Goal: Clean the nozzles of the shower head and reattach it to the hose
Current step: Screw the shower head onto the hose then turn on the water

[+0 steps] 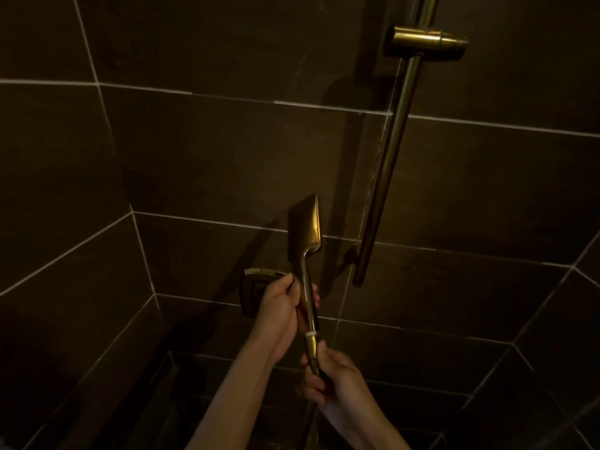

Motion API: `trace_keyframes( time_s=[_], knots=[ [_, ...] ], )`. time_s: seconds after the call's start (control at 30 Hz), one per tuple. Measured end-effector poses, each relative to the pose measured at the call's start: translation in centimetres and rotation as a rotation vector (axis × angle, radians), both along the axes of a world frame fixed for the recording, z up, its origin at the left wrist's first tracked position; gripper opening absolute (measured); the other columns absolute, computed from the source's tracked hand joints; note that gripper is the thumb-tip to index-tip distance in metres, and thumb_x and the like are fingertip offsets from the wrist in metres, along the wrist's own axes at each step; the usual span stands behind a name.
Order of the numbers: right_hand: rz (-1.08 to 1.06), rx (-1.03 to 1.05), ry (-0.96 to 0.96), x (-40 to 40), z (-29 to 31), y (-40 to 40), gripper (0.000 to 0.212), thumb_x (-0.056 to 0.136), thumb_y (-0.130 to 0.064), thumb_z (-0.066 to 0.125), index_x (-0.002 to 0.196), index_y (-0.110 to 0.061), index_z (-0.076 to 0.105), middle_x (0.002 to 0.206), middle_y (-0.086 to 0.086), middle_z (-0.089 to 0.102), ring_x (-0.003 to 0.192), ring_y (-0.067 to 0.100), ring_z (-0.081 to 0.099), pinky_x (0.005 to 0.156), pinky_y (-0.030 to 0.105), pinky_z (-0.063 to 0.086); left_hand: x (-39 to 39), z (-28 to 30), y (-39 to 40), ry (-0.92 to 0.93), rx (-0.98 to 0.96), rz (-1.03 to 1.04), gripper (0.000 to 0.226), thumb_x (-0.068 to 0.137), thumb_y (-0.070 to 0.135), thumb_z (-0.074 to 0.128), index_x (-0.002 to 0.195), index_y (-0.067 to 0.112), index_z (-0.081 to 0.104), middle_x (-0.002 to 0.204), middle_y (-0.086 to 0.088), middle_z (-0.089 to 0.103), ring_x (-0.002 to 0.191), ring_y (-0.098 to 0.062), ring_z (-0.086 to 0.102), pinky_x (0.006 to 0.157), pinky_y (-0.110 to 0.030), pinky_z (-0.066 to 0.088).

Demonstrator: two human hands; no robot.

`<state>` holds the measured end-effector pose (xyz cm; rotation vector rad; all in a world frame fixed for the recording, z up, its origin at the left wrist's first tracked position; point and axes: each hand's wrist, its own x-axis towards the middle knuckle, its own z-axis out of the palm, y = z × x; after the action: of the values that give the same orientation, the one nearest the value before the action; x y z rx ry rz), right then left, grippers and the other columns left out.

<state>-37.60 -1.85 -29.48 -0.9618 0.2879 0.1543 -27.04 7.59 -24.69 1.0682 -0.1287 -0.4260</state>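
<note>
Low in the middle of our view, in front of the dark tiled wall (194,157), we hold the shower head (312,222) upright, its flat rectangular face turned edge-on to us and its thin handle running down toward us. Our left hand (281,306) grips the handle about halfway down: the fingers (297,289) are curled round it from the left, and the thumb side is hidden behind the metal. Just below that hand the handle ends at a pale ring, and under the ring sits the brass nut of the hose (313,349). Our right hand (328,375) is clamped on that nut and the top of the hose, thumb lying up along it, the other fingers wrapped round from the right. The nut sits right against the handle's end; whether it is fully screwed on we cannot tell. Behind the left hand a square wall fitting (256,280) shows. To the right, a brass rail (389,177) climbs the wall, carrying a slider bracket (425,40) near the top.
</note>
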Motion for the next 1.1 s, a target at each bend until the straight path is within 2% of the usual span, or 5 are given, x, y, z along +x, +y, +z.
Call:
trace_keyframes(
  time_s=[0.13,0.3,0.5,0.9,1.1],
  knots=[
    [0.012,0.007,0.012,0.0,-0.3,0.3,0.036,0.09,-0.035,0.054,0.09,0.0,0.059,0.056,0.005,0.04,0.044,0.014,0.037,0.057,0.031,0.027,-0.2,-0.3,-0.3,0.07,-0.166,-0.015,0.028,0.099,0.029,0.053,0.115,0.009,0.062,0.081,-0.004,0.063,0.069,-0.013,0.06,0.068,-0.029,0.05],
    [0.005,-0.007,0.001,-0.1,-0.5,0.3,0.037,0.09,-0.036,0.054,0.092,0.001,0.058,0.056,0.006,0.04,0.045,0.014,0.036,0.056,0.031,0.027,-0.5,-0.3,-0.8,-0.132,0.224,0.055,0.017,0.09,0.015,0.066,0.107,0.016,0.06,0.083,0.0,0.06,0.073,-0.011,0.058,0.069,-0.027,0.048],
    [0.0,-0.039,0.035,0.2,-0.7,0.6,0.036,0.088,-0.034,0.055,0.092,0.001,0.056,0.056,0.006,0.044,0.046,0.013,0.04,0.047,0.025,0.033,-0.4,-0.2,-0.7,-0.173,0.411,0.057,0.048,0.096,0.022,0.059,0.141,0.013,0.047,0.133,-0.012,0.054,0.122,-0.027,0.054,0.105,-0.046,0.044],
    [-0.062,0.014,-0.023,0.2,-1.4,-0.3,0.036,0.09,-0.034,0.055,0.086,0.002,0.06,0.057,0.005,0.041,0.045,0.011,0.037,0.041,0.022,0.033,0.0,-0.1,0.6,0.084,-0.197,-0.159,0.029,0.102,0.015,0.046,0.127,0.007,0.057,0.094,-0.011,0.075,0.082,-0.02,0.071,0.077,-0.035,0.053],
    [-0.028,-0.071,-0.045,0.1,-0.4,0.1,0.036,0.09,-0.033,0.051,0.086,0.001,0.057,0.054,0.005,0.039,0.045,0.012,0.035,0.044,0.022,0.03,0.0,-1.1,-0.4,0.056,-0.049,-0.082,0.039,0.081,0.022,0.076,0.117,0.019,0.062,0.085,-0.001,0.063,0.075,-0.012,0.059,0.071,-0.029,0.048]
  ],
)
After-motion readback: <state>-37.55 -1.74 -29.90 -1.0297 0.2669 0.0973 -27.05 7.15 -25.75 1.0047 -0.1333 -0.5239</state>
